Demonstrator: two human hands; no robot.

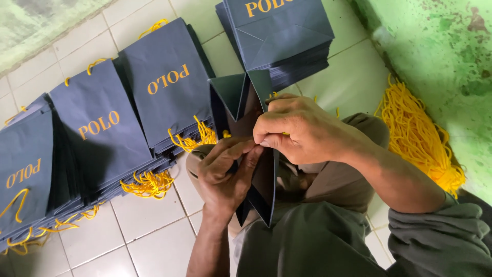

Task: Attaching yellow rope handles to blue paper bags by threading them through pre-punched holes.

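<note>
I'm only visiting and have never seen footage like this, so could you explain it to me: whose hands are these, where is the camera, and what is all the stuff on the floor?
There is no machine here. A person wears one camera on the head, so you look down at that person's own two bare hands and lap. The left hand and the right hand meet at the top edge of an open dark blue paper bag, which both grip; the fingertips pinch close together there. What they pinch is hidden. On the white tiled floor, at the left, lie overlapping stacks of flat bags of the same colour with yellow cord handles. Another stack lies further up. At the right, beside the green wall, lies a bundle of loose yellow cords.
</note>
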